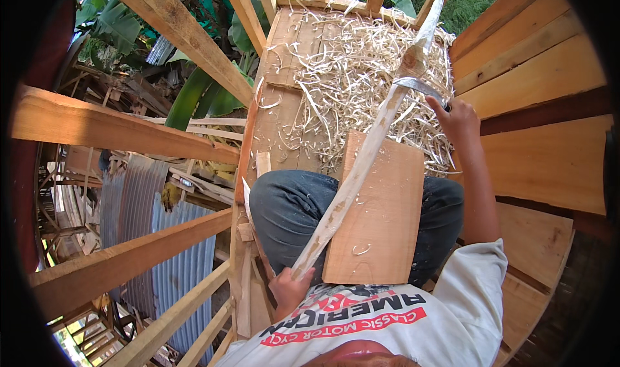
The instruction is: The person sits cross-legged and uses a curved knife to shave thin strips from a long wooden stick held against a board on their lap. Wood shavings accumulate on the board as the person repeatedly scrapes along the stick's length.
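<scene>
A long pale pole (363, 167), its skin partly scraped off, runs slantwise from my lap to the far right. My left hand (292, 292) is closed round its near end, low by my waist. In my right hand (457, 118) is the handle of a curved-bladed knife (414, 84). The blade lies across the pole, close below a thick brownish joint (411, 62). A flat wooden board (378, 225) rests over my lap between my bent knees, under the pole. A few thin curls lie on the board.
Pale curled shavings (349, 70) cover much of the plank floor (278, 118) ahead. Wooden rails (129, 150) stand along the left side, and a plank wall (536, 70) closes the right. Beyond the rails lie corrugated metal sheets (184, 263) and scrap wood, lower down.
</scene>
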`<action>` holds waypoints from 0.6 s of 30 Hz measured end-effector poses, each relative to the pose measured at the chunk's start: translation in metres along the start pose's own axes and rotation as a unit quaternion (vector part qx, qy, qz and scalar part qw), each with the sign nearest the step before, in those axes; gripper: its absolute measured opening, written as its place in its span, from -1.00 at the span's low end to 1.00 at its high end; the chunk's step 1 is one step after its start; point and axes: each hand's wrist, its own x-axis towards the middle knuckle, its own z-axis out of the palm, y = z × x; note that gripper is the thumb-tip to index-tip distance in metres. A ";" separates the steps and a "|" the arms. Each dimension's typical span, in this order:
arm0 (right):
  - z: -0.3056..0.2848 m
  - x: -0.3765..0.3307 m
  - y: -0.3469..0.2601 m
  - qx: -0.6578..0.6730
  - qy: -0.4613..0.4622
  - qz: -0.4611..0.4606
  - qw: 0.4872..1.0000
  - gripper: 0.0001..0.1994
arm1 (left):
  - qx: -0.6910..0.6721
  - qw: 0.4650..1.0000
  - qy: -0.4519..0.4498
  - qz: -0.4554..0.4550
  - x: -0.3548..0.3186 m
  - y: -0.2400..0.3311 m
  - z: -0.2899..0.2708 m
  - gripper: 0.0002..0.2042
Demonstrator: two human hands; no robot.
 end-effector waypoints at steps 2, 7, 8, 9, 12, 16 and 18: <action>-0.014 -0.016 0.003 0.078 -0.055 0.028 0.995 -0.19 | 0.018 1.000 -0.002 0.019 0.001 0.000 -0.002 -0.46; 0.004 -0.077 0.019 0.233 -0.062 0.064 0.969 -0.31 | -0.025 0.999 -0.035 -0.017 0.002 0.003 -0.004 -0.48; 0.016 -0.088 0.024 0.248 -0.059 0.076 0.964 -0.33 | -0.039 0.997 -0.059 -0.021 0.003 -0.001 -0.006 -0.48; 0.027 -0.098 0.028 0.265 -0.054 0.087 0.959 -0.35 | -0.053 0.995 -0.082 -0.025 0.005 -0.009 -0.007 -0.49; 0.047 -0.126 0.029 0.340 -0.013 0.099 0.935 -0.39 | -0.134 0.976 -0.166 -0.041 0.014 -0.030 -0.014 -0.47; 0.065 -0.148 0.033 0.396 0.018 0.083 0.914 -0.40 | -0.268 0.888 -0.349 -0.132 0.041 -0.044 -0.034 -0.41; 0.064 -0.147 0.034 0.421 0.034 0.074 0.903 -0.40 | -0.316 0.829 -0.422 -0.188 0.056 -0.029 -0.046 -0.39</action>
